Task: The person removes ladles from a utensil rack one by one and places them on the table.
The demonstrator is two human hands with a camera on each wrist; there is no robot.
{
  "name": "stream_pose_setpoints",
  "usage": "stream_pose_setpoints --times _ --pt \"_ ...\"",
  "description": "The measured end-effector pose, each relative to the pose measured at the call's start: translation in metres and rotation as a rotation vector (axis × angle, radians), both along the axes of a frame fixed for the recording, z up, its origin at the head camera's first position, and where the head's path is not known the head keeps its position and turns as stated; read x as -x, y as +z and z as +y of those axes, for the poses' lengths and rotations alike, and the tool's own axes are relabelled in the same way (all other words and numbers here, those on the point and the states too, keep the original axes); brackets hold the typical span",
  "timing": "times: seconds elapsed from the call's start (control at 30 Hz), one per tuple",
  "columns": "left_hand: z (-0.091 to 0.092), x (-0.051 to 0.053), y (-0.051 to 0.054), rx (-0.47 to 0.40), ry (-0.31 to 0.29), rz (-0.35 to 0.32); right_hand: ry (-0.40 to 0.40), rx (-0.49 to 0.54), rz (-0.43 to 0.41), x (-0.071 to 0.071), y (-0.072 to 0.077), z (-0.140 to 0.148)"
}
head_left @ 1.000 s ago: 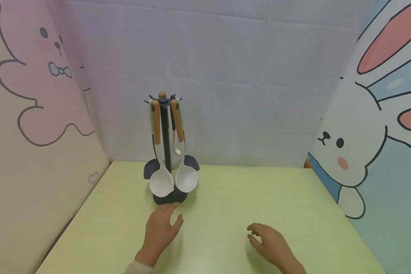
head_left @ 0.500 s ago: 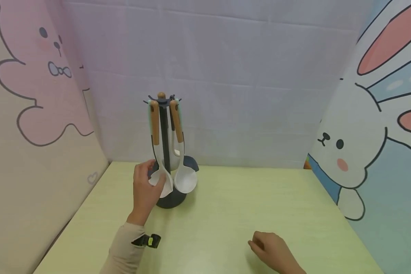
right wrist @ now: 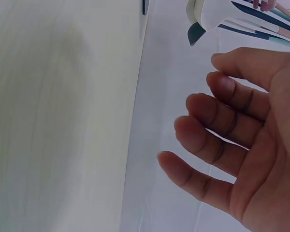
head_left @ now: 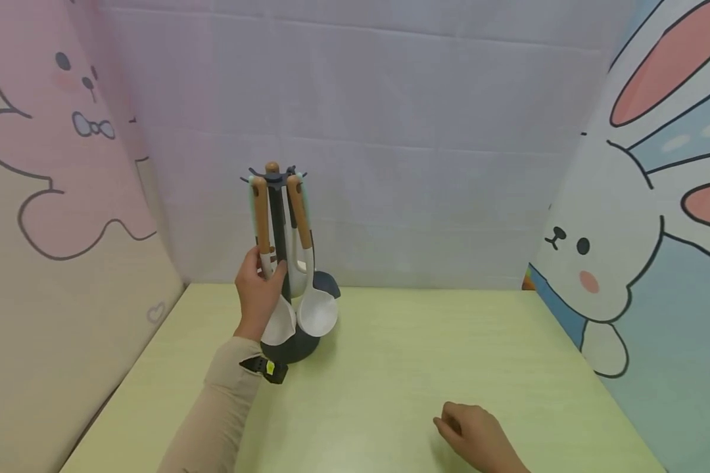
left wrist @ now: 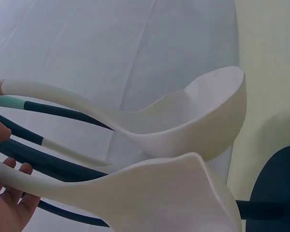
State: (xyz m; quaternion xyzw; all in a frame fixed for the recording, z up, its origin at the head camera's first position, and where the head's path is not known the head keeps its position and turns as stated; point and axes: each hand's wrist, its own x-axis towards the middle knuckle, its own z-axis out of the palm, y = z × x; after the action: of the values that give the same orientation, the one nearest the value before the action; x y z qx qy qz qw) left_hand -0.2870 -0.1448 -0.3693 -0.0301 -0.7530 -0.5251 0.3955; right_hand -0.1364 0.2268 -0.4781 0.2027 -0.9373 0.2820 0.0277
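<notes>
A black stand (head_left: 290, 349) bears several hanging utensils. My left hand (head_left: 258, 295) is at the left white ladle (head_left: 279, 323), just below its wooden handle. In the left wrist view the fingers of my left hand (left wrist: 9, 208) curl behind that ladle's stem (left wrist: 43, 186), while the thumb stands apart on its other side. The right white ladle (head_left: 317, 312) hangs beside it, untouched. My right hand (head_left: 476, 433) hovers over the table at the lower right, holding nothing; in the right wrist view its fingers (right wrist: 208, 145) hang loosely curled.
The pale yellow-green table (head_left: 414, 368) meets a white cloth backdrop (head_left: 426, 164) behind the stand. Cartoon panels, a pink figure (head_left: 89, 177) on the left and a white rabbit (head_left: 615, 263) on the right, flank the table. A dark blue utensil head (head_left: 327, 284) shows behind the right ladle.
My left hand has moved forward from in front of the stand, past the left ladle's bowl, up to its stem. My right hand has curled slightly more and stays near the same place.
</notes>
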Motion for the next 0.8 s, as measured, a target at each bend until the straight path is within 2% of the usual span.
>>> stream_pose_setpoints --times 0.23,0.53,0.8 --pt "0.004 0.011 0.004 -0.063 0.034 -0.081 -0.010 0.005 -0.025 0.000 0.001 -0.002" --pt "0.004 0.029 -0.003 -0.086 0.052 -0.132 0.050 0.053 -0.045 0.004 -0.005 0.001" --pt "0.003 0.031 -0.004 -0.050 0.079 -0.157 0.100 0.088 -0.084 0.006 -0.011 0.001"
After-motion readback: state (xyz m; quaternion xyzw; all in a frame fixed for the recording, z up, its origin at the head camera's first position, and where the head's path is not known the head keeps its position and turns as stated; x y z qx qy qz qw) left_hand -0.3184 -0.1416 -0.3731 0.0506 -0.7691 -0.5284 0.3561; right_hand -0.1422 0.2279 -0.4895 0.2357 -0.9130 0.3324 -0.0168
